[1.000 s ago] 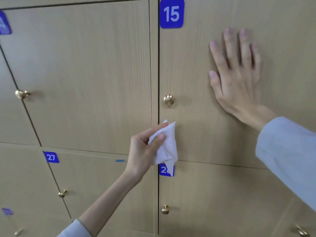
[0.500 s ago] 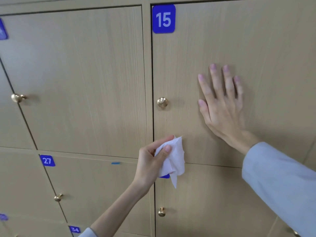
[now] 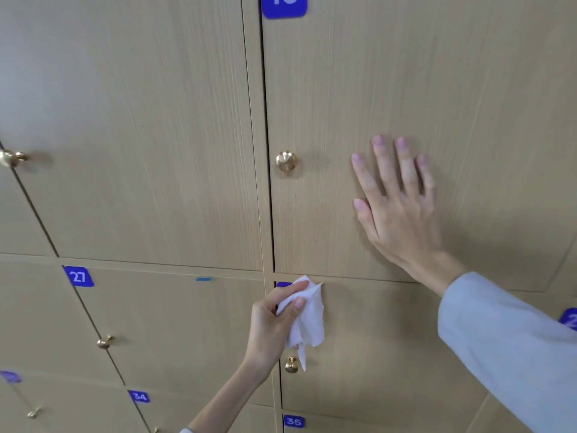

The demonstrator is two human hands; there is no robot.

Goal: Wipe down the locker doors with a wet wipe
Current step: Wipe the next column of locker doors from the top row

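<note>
Pale wood-grain locker doors (image 3: 140,135) fill the whole frame, split by dark seams into a grid, each with a small brass knob and a blue number plate. At the top centre sits a blue plate (image 3: 284,4) cut off by the frame edge, above the door in the upper right (image 3: 468,89), whose knob (image 3: 287,161) lies near its left edge. The right hand (image 3: 396,207) lies flat on this door at centre right, fingers straight and slightly spread, palm against the wood, its arm in a light blue sleeve (image 3: 505,345) running to the lower right corner. Lower centre, the left hand (image 3: 274,326) pinches a crumpled white wet wipe (image 3: 307,317) between thumb and curled fingers, holding it at the upper left corner of the door below, where it covers most of a blue plate. One corner of the wipe hangs down just beside that door's knob (image 3: 291,365). Plates reading 27 (image 3: 78,276), 34 (image 3: 139,396) and 35 (image 3: 293,421) mark doors at lower left and bottom centre.
</note>
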